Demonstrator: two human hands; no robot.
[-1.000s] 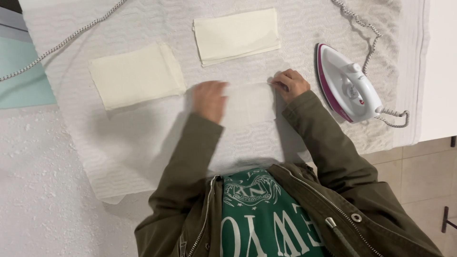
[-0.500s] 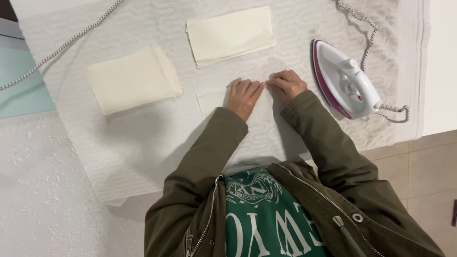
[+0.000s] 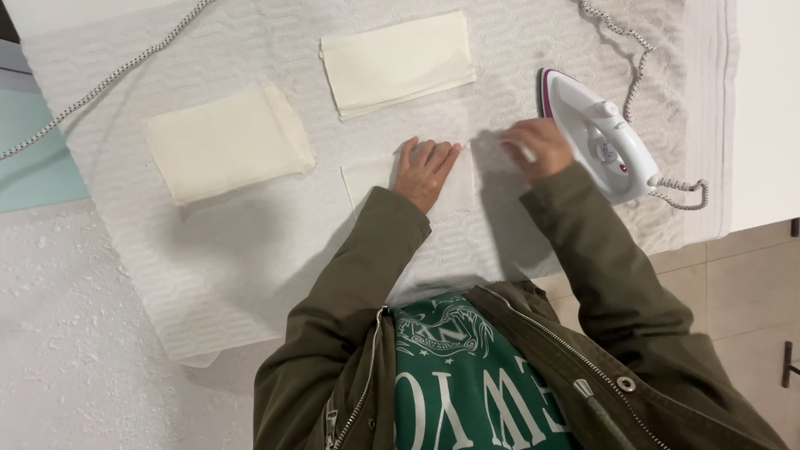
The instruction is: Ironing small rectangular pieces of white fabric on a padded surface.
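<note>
My left hand lies flat, fingers together, on a thin white piece of cloth spread on the white padded towel. To its right, my right hand is blurred with motion. It hovers just off the cloth's right edge, close beside the white and magenta iron, with nothing seen in it. The iron rests on the towel with its curly cord trailing to the right.
Two folded cream cloths lie further back on the towel, one at the left and one in the middle. A braided cord crosses the far left corner. A teal surface lies at the left; tiled floor shows at the right.
My left hand slid right across the white cloth and now stays flat on it. My right hand let go of the cloth's corner and moved right toward the iron.
</note>
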